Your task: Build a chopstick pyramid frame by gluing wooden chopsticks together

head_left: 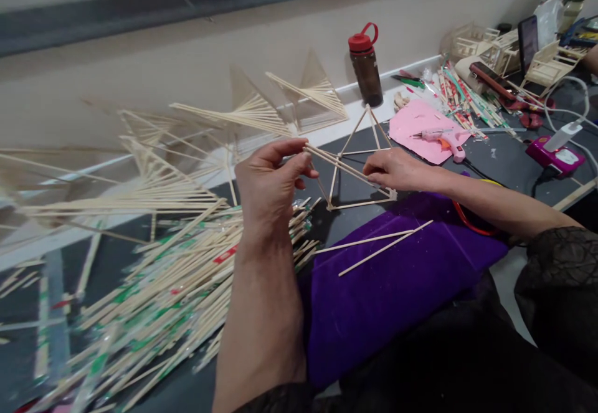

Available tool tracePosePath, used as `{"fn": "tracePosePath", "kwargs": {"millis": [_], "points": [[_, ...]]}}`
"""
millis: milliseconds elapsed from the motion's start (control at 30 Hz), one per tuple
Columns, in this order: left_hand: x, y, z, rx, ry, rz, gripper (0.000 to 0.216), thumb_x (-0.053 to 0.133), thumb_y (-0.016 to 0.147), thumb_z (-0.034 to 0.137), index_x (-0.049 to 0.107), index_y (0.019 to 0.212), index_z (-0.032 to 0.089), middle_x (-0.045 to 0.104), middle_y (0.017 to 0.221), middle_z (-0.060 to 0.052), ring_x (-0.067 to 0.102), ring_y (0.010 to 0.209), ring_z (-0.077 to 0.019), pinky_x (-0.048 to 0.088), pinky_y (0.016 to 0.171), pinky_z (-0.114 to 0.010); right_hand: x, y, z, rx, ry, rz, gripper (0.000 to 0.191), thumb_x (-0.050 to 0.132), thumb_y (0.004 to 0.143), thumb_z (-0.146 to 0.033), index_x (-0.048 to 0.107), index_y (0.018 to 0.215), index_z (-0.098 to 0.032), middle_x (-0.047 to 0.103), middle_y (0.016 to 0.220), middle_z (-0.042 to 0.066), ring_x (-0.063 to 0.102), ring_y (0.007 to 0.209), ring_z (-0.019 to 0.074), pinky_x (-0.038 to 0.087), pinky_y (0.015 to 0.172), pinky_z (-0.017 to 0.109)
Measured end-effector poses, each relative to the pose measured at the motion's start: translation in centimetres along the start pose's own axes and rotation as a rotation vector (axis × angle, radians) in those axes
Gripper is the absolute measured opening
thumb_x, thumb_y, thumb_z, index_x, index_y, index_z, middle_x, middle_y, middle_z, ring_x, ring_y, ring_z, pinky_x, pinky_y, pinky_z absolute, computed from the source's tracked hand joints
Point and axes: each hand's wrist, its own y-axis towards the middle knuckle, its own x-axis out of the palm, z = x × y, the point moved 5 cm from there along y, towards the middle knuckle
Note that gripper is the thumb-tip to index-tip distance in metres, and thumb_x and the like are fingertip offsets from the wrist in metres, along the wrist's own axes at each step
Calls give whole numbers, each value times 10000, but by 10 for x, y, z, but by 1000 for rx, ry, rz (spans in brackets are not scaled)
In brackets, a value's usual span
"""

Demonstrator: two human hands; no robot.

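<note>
A frame of thin wooden chopsticks (351, 205), built of joined triangles, stands on the dark table in front of me. My left hand (275, 179) pinches the upper left end of two nearly parallel chopsticks (339, 162) that slope down to the frame's right corner. Close to that corner, the curled fingers of my right hand (390, 169) grip the lower part of the same sticks; the fingertips are partly hidden. Two loose chopsticks (385, 257) lie crossed on a purple cloth (402, 301) nearer to me.
Many wrapped chopsticks (182, 288) are heaped at left. Fanned stick structures (154, 182) stand along the wall. A red-capped bottle (365, 70) stands behind. A glue gun (441, 139) rests on pink paper (411, 120), its cord trailing right near a magenta power adapter (555, 156).
</note>
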Motion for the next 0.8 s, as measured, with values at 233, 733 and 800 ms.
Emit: {"fn": "tracePosePath", "kwargs": {"millis": [233, 733, 800], "points": [[0, 1, 1, 44, 0, -24, 174, 779, 632, 194, 789, 799, 242, 749, 758, 3, 626, 491, -96, 313, 359, -219, 2, -24, 25, 92, -93, -8, 222, 556, 889, -104, 772, 940, -99, 712, 813, 70, 557, 721, 131, 360, 703, 276], [-1, 1, -2, 23, 24, -38, 164, 798, 655, 201, 787, 814, 239, 755, 785, -3, 636, 495, -101, 340, 362, -218, 26, -27, 47, 193, -189, -133, 244, 617, 910, -164, 797, 1071, -127, 800, 1012, 122, 679, 875, 190, 380, 712, 298], [-1, 1, -1, 17, 18, -36, 167, 791, 644, 191, 788, 806, 231, 752, 772, -6, 634, 485, -103, 338, 363, -212, 26, -27, 46, 186, -192, -136, 245, 613, 913, -155, 800, 1070, -131, 804, 1023, 119, 689, 896, 194, 388, 724, 287]]}}
